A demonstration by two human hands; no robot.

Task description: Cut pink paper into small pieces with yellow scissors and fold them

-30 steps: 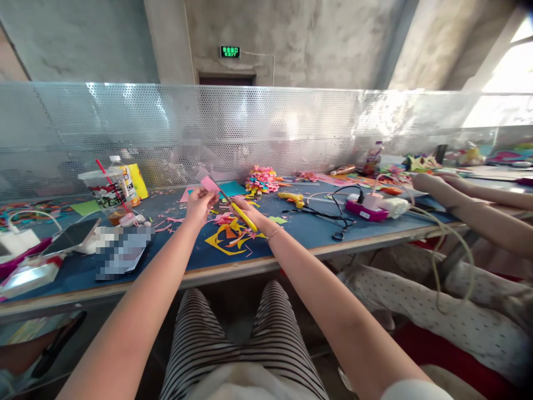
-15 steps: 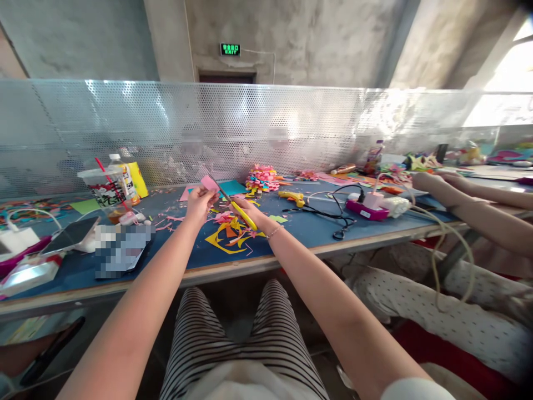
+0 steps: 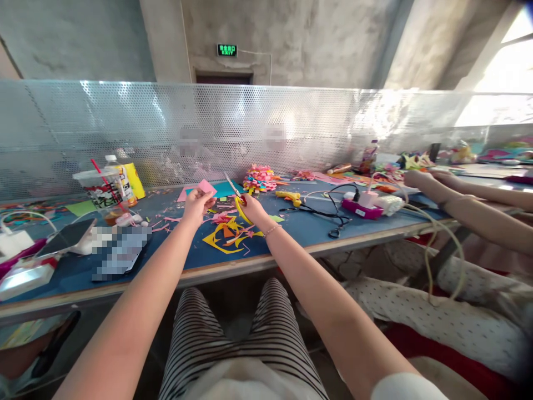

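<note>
Between the fingers of my left hand (image 3: 197, 204) is a small piece of pink paper (image 3: 207, 188), held up above the blue table (image 3: 175, 258). My right hand (image 3: 252, 210) grips yellow-handled scissors (image 3: 240, 206), their blades pointing up and away from me, apart from the paper. Below both hands lie yellow paper offcuts (image 3: 216, 243) and pink paper scraps (image 3: 225, 216). A pile of layered pink, yellow and blue paper pieces (image 3: 259, 179) stands just beyond my right hand. Behind my left hand, a teal sheet (image 3: 230, 189) lies flat.
On the left are a phone (image 3: 120, 253), a plastic cup with a red straw (image 3: 100, 191) and a bottle (image 3: 125, 180). To the right lie a yellow glue gun (image 3: 288, 196), black cables (image 3: 333, 208) and a purple power strip (image 3: 361, 209). Another person's arms (image 3: 462, 200) rest farther right.
The scissors have moved away from the pink paper to the right and turned more upright. My left hand still holds the paper, now tilted differently. The view has shifted slightly.
</note>
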